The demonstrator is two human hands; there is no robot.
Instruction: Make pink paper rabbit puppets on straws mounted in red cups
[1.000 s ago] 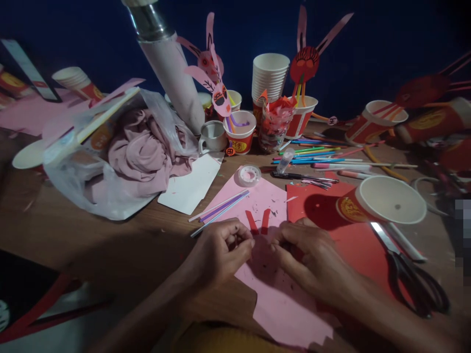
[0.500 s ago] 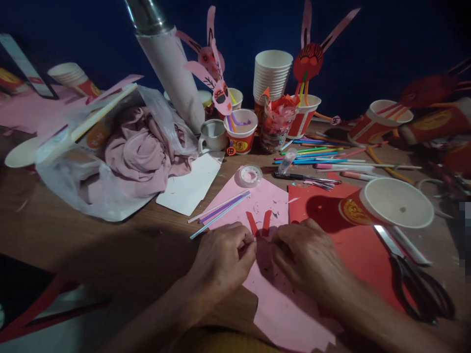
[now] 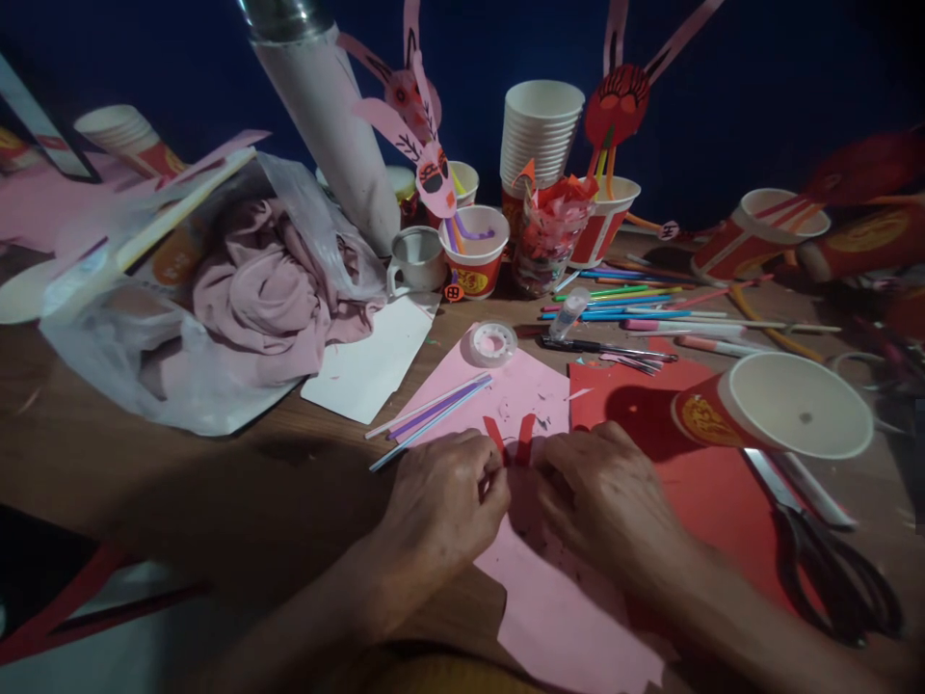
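Note:
Two narrow red paper strips, a left strip [image 3: 495,437] and a right strip [image 3: 526,439], slant apart like a V over a pink paper sheet [image 3: 556,617]. My left hand [image 3: 448,506] is closed, its thumb and forefinger pinched at the lower end of the left strip. Closed as well, my right hand [image 3: 607,501] has its curled fingers against the lower part of the right strip; its fingertips are partly hidden. Just beyond the hands lie a tape roll [image 3: 493,343] and thin purple and white sticks [image 3: 440,410]. Dark paper scraps dot the pink sheet.
Scissors [image 3: 824,559] and a tipped paper cup [image 3: 704,410] lie right, by red paper [image 3: 723,492]. Pens [image 3: 621,313], a mug [image 3: 417,260], stacked cups [image 3: 541,125] and rabbit-faced paper figures [image 3: 436,178] stand behind. A plastic bag [image 3: 180,386] with pink cloth is left.
The camera view has shifted slightly. My hands have come a little closer to the red strips, the left one edging right; both stay closed.

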